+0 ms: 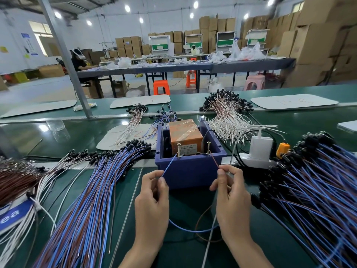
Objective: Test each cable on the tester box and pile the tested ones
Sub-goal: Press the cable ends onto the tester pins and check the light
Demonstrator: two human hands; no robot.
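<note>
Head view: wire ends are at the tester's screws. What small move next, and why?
Probably press both tips firmly home: the left hand pinches the blue wire at the left screw, the right hand the brown wire at the right screw, contact unclear.

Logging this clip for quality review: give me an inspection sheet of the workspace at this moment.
Surface: green bench, glossy, with lamp reflections.
Job's things: orange tester box in a blue bin; left screw and right screw stand upright at its front.
Clutter: white board at the back; power strip with a charger right of the bin.
Grips: left hand pinches the blue wire, which reaches the left screw; right hand pinches the brown wire, which reaches the right screw.
Cables: left pile and right pile, both blue and brown; white pile behind the bin.
Surroundings: cardboard boxes, orange stool, seated person.
</note>
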